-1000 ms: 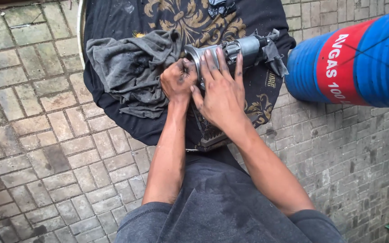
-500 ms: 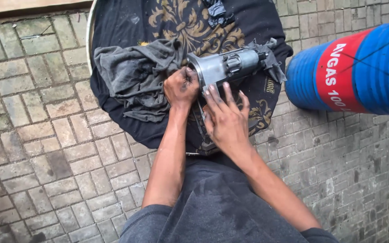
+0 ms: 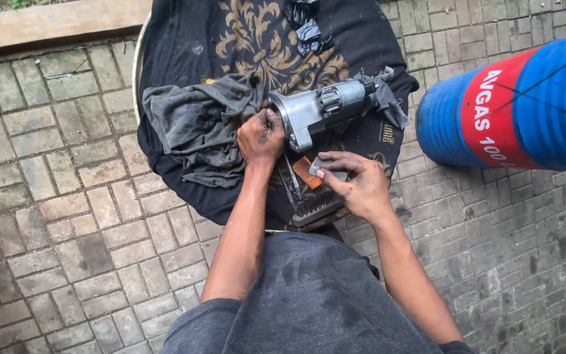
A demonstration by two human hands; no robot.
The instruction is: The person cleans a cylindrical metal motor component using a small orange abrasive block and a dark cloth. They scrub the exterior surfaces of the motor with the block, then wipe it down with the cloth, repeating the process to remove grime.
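Crowding the motor [image 3: 325,108]: grey rag [image 3: 198,124], blue drum [image 3: 519,108]; left fingers [image 3: 263,128] grasping it.

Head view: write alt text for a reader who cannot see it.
Seen from above, a person's left hand presses on the end of a grey metal motor lying on a dark patterned cloth, while the right hand pinches a small grey piece. A grey rag, brick paving and a blue drum surround them.

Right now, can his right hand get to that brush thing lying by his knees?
Probably yes. The right hand hovers just over the wire brush, holding a small grey piece, and nothing lies between them. It may need to drop that piece first. The left hand is busy steadying the metal motor.
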